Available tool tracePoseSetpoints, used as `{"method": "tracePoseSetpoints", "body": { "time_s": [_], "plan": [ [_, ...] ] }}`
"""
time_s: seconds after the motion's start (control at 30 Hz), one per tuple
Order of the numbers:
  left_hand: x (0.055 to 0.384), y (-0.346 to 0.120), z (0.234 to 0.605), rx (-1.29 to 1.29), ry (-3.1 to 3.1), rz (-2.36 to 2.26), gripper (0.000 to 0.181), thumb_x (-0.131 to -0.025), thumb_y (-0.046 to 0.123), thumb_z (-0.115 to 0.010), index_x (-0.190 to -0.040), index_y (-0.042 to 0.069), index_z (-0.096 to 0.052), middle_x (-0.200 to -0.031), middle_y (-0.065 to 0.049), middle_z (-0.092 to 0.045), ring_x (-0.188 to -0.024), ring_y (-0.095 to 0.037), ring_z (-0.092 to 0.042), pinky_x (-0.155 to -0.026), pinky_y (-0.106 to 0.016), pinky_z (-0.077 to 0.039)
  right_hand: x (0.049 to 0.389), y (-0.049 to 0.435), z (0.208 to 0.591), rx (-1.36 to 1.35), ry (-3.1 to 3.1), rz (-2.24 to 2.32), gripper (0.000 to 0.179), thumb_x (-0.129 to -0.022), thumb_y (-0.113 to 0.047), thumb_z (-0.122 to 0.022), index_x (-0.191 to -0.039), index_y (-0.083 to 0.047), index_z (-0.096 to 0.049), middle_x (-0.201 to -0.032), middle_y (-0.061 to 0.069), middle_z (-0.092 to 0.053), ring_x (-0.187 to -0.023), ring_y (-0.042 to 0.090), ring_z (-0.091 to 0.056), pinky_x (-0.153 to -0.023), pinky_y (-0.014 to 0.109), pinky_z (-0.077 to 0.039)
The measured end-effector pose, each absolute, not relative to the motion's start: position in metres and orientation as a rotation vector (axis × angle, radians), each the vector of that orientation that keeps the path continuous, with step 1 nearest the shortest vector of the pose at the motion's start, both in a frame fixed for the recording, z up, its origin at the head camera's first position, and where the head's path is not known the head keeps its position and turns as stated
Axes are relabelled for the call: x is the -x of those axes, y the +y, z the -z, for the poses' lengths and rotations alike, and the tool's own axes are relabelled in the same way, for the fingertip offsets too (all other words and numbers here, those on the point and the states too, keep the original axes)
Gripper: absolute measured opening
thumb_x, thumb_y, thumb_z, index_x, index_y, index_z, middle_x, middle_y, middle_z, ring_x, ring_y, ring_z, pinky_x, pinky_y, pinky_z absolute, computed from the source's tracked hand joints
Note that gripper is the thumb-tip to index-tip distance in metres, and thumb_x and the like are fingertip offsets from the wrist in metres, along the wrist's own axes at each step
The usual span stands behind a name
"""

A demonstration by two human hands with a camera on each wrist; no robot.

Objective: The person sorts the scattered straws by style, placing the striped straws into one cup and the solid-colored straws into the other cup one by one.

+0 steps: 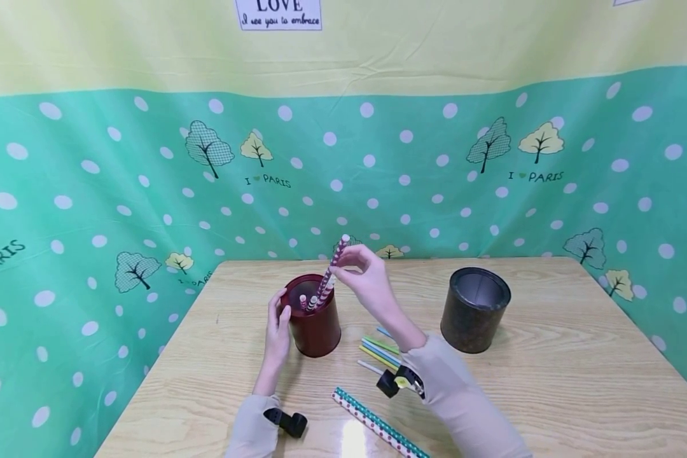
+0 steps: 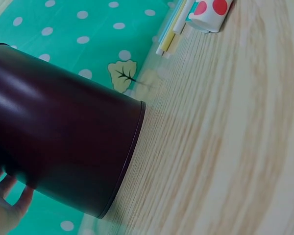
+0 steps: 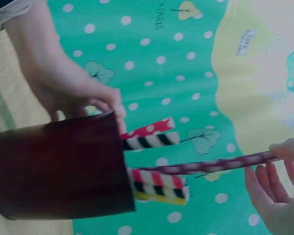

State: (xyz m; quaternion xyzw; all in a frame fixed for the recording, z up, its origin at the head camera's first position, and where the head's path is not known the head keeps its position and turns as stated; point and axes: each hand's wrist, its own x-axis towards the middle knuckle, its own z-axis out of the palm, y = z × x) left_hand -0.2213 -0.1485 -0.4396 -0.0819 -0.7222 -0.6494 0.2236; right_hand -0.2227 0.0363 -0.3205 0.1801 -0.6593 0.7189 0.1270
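My left hand [image 1: 277, 331] steadies a dark red can [image 1: 317, 334] standing upright on the table, its fingers at the side and rim. In the left wrist view, fingertips press against the can's wall. With thumb and fingertips, my right hand [image 1: 367, 277] pinches a dark red paper straw with a pale pattern [image 3: 201, 166] above the can. That straw's lower end is inside the rim. Other straws poke out of the can, including a red dotted straw [image 3: 149, 127] and a black-and-white striped straw [image 3: 154, 140].
An open dark grey can [image 1: 472, 321] stands to the right. Several thin coloured sticks [image 1: 378, 353] lie between the cans, partly behind my right forearm. Nearer me are a teal dotted straw [image 1: 378, 420] and a white one with red dots [image 1: 366, 422]. A patterned curtain [image 1: 389, 172] hangs behind the table.
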Motion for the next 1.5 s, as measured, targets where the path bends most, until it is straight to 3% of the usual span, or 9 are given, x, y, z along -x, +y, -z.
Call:
{"method": "tracePoseSetpoints", "body": {
  "time_s": [0.43, 0.63, 0.9, 1.07, 1.27, 1.5],
  "plan": [
    [0.238, -0.156, 0.462, 0.232, -1.978, 1.799, 0.038, -0.093, 0.015, -0.039, -0.129, 0.005, -0.036, -0.126, -0.020, -0.044, -0.108, -0.004, -0.042, -0.091, -0.014, -0.029, 0.220, 0.057, 0.342, -0.573, -2.225, -1.983, 0.025, -0.076, 0.000, -0.064, -0.099, 0.003, -0.058, -0.094, 0.017, -0.060, -0.088, 0.023, -0.057, -0.078, 0.028, -0.047],
    [0.238, -0.158, 0.463, 0.229, -1.977, 1.786, 0.039, -0.093, 0.020, -0.039, -0.129, 0.008, -0.037, -0.126, -0.020, -0.044, -0.108, -0.004, -0.042, -0.091, -0.015, -0.029, 0.214, 0.069, 0.362, -0.820, -2.529, -1.809, 0.024, -0.079, -0.004, -0.062, -0.102, 0.003, -0.058, -0.097, 0.017, -0.060, -0.088, 0.021, -0.056, -0.078, 0.027, -0.046],
    [0.238, -0.159, 0.461, 0.242, -1.964, 1.808, 0.038, -0.093, 0.015, -0.038, -0.130, 0.006, -0.036, -0.126, -0.020, -0.044, -0.107, -0.004, -0.042, -0.090, -0.014, -0.030, 0.205, 0.079, 0.385, -1.082, -2.777, -1.606, 0.022, -0.080, -0.007, -0.062, -0.102, -0.004, -0.060, -0.093, 0.006, -0.060, -0.084, 0.016, -0.056, -0.071, 0.021, -0.047],
    [0.239, -0.158, 0.462, 0.243, -1.958, 1.808, 0.038, -0.093, 0.015, -0.039, -0.130, 0.006, -0.037, -0.125, -0.020, -0.044, -0.107, -0.005, -0.043, -0.090, -0.015, -0.031, 0.200, 0.081, 0.400, -1.207, -2.819, -1.544, 0.022, -0.078, 0.000, -0.061, -0.099, -0.002, -0.060, -0.089, 0.004, -0.060, -0.079, 0.013, -0.057, -0.070, 0.021, -0.047],
    [0.239, -0.157, 0.462, 0.248, -1.956, 1.802, 0.038, -0.092, 0.016, -0.039, -0.129, 0.006, -0.037, -0.124, -0.020, -0.045, -0.106, -0.003, -0.043, -0.090, -0.015, -0.030, 0.195, 0.082, 0.418, -1.318, -2.868, -1.524, 0.022, -0.076, 0.005, -0.059, -0.098, 0.003, -0.060, -0.089, 0.011, -0.060, -0.077, 0.010, -0.056, -0.071, 0.022, -0.046],
    [0.229, -0.153, 0.446, 0.221, -1.984, 1.795, 0.037, -0.091, 0.005, -0.037, -0.128, -0.002, -0.035, -0.122, -0.026, -0.044, -0.102, 0.001, -0.042, -0.088, -0.014, -0.030, 0.189, 0.081, 0.433, -1.387, -2.912, -1.479, 0.022, -0.073, 0.009, -0.058, -0.093, 0.002, -0.061, -0.087, 0.012, -0.062, -0.077, 0.013, -0.058, -0.067, 0.018, -0.045]
  ]
}}
